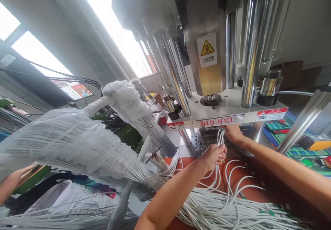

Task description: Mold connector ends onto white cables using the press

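Note:
My left hand (215,155) is closed around a few white cables (220,137), whose upper ends point up under the press plate. My right hand (232,133) reaches in below the front edge of that plate, close to the cable ends; its fingers are mostly hidden there. Beneath both arms a large spread of white cables (214,202) lies on a red-brown surface (234,175), several ending in small green tips. A perforated metal bed (200,146) shows behind my left hand.
The press plate (219,119), marked MIN-HUI, sits just above my hands between steel columns (172,71). A heated block with a hot-surface label (207,49) hangs above. Plastic-wrapped cable bundles (77,140) fill the left. Another person's hand (15,180) is at far left; control panels (302,152) stand right.

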